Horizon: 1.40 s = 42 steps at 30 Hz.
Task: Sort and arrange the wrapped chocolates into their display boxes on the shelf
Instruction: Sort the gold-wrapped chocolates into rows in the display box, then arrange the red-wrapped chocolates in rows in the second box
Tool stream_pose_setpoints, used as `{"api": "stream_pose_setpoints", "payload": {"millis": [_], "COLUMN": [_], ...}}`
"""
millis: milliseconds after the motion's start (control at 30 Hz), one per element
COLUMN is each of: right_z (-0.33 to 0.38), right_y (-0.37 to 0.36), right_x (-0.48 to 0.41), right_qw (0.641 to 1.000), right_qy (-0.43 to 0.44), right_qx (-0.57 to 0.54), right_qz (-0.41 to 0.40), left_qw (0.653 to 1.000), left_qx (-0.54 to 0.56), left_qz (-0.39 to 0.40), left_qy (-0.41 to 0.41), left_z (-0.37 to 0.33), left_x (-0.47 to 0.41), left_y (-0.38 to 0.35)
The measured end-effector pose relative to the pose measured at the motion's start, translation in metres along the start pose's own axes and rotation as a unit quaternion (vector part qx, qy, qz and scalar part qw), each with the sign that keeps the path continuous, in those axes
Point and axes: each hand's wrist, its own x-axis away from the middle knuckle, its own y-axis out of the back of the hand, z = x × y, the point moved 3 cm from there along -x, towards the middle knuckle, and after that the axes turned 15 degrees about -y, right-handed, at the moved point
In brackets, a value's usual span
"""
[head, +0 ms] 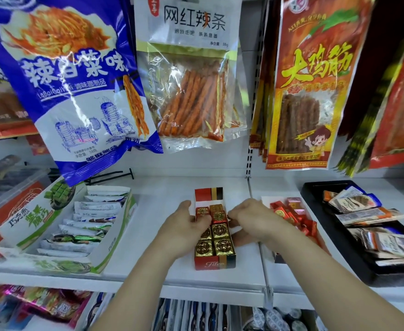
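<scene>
A narrow red display box [214, 263] stands on the white shelf, filled with two rows of gold-foil wrapped chocolates [224, 246]. My left hand [186, 223] reaches in from the left, its fingers curled over the chocolates in the left row near the middle. My right hand [251, 218] comes from the right, its fingertips pinching a gold chocolate [218, 216] near the back of the right row. To the right, partly behind my right hand, lies a heap of red and pink wrapped chocolates [294, 211] in another box.
A green and white box of wafer packs [81, 225] sits at the left. A black tray of wrapped bars [372, 225] sits at the right. Snack bags [189, 68] hang from pegs above. The shelf's front edge [208, 292] runs below the box.
</scene>
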Motion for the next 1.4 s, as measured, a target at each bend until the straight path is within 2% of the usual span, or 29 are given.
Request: {"api": "stream_pose_setpoints", "payload": {"millis": [167,300,367,467,633,867,1000,1133,1300,1400], "right_z": [0.001,0.005,0.007,0.010,0.014,0.011,-0.009,-0.031,-0.055,-0.064], "right_y": [-0.012,-0.037,-0.052,-0.068,-0.067,-0.007,0.032,0.063,0.086,0.097], "right_x": [0.011,0.012,0.014,0.017,0.017,0.033,0.052,0.067,0.070,0.064], "right_qw": [0.995,0.992,0.988,0.983,0.995,0.984,0.964,0.956,0.965,0.965], "right_qy": [-0.004,0.010,0.020,0.022,0.043,0.107,0.095,0.050,0.017,0.010], "right_qx": [-0.075,-0.085,-0.098,-0.124,-0.060,0.048,0.095,0.121,0.100,0.110], "right_qz": [0.062,0.093,0.115,0.134,0.067,-0.134,-0.230,-0.264,-0.242,-0.239], "left_qw": [1.000,0.993,0.981,0.967,0.955,0.947,0.914,0.949,0.965,0.963], "left_qx": [0.016,-0.115,-0.193,-0.254,-0.289,-0.313,-0.390,-0.270,-0.208,-0.205], "left_qz": [0.006,0.020,0.005,-0.028,-0.056,-0.075,-0.102,-0.066,0.041,0.066], "left_qy": [-0.011,-0.021,-0.021,0.004,0.030,0.024,-0.051,-0.150,-0.155,-0.161], "left_z": [-0.002,0.005,0.010,0.019,0.026,0.027,0.004,-0.032,-0.055,-0.064], "left_x": [0.014,0.023,0.026,0.028,0.026,0.023,0.021,0.018,0.013,0.011], "left_y": [0.006,0.009,0.011,0.022,0.032,0.035,0.024,-0.020,-0.083,-0.107]}}
